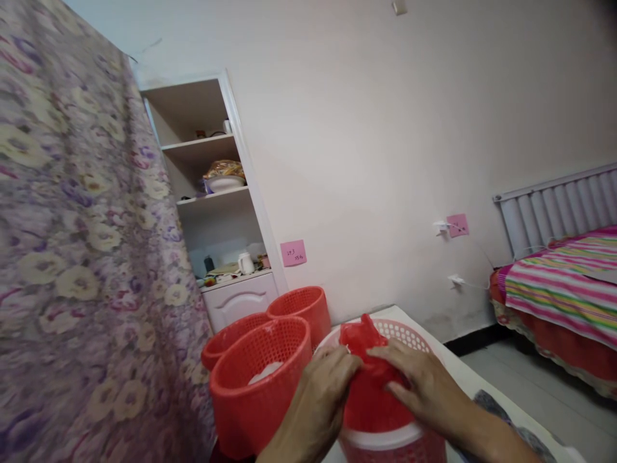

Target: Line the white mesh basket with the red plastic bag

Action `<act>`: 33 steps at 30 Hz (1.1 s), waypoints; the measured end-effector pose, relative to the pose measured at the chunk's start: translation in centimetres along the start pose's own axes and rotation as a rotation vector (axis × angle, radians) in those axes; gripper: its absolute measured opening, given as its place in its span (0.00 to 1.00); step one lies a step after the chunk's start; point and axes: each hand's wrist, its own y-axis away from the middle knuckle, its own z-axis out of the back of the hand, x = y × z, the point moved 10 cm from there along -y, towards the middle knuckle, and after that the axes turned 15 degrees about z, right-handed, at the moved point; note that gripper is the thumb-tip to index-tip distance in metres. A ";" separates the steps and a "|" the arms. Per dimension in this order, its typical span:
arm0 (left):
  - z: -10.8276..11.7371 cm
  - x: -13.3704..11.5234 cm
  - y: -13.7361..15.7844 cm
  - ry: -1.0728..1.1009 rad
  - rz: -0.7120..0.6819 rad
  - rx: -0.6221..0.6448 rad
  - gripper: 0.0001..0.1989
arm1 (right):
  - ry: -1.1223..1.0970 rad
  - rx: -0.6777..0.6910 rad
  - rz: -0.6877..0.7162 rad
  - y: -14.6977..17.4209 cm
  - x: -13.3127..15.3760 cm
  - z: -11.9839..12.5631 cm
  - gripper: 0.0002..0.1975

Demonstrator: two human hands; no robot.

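Observation:
Both of my hands are on a thin red plastic bag (362, 352) that sits in the mouth of a red perforated basket (409, 334) with a white rim. My left hand (324, 386) pinches the bag's left side. My right hand (420, 379) grips the bag's right side, fingers curled over it. The bag bunches up into a peak between my hands. The basket stands on a white table (463, 373) in front of me.
Three more red perforated baskets (263, 373) stand to the left, the nearest with something white inside. A floral curtain (72, 257) fills the left. White shelves (216, 206) stand behind; a striped bed (563, 283) and a radiator (554, 206) are at the right.

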 end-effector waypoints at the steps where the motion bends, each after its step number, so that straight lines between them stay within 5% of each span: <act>1: 0.0 0.7 0.0 -0.065 0.031 0.011 0.07 | 0.046 0.028 -0.024 0.0 -0.5 0.1 0.21; 4: -0.3 2.8 0.2 -0.212 0.119 0.037 0.10 | 0.188 0.024 -0.073 0.0 -1.7 2.1 0.10; 9: -1.3 4.0 0.7 -0.290 0.138 0.111 0.07 | 0.337 -0.212 -0.041 0.3 -0.7 7.8 0.06; 15: 3.1 6.6 0.6 -0.578 0.257 -0.197 0.14 | 0.207 -0.071 0.161 1.1 3.2 5.9 0.05; 18: 4.2 7.6 1.4 -0.623 0.336 -0.249 0.16 | 0.183 0.007 0.250 2.3 4.1 4.6 0.03; 19: 4.0 7.4 1.6 -0.612 0.320 -0.246 0.16 | 0.193 0.011 0.271 2.7 4.1 4.4 0.02; 24: 1.5 3.5 2.6 -0.452 0.118 -0.164 0.25 | 0.278 -0.025 0.246 3.0 2.1 4.1 0.29; 28: -1.0 1.6 2.6 -0.342 0.093 0.012 0.13 | 0.285 0.026 0.265 1.6 2.1 3.4 0.31; 33: -2.2 -1.4 3.6 -0.397 -0.118 -0.071 0.08 | 0.236 0.050 0.412 0.7 5.5 2.3 0.28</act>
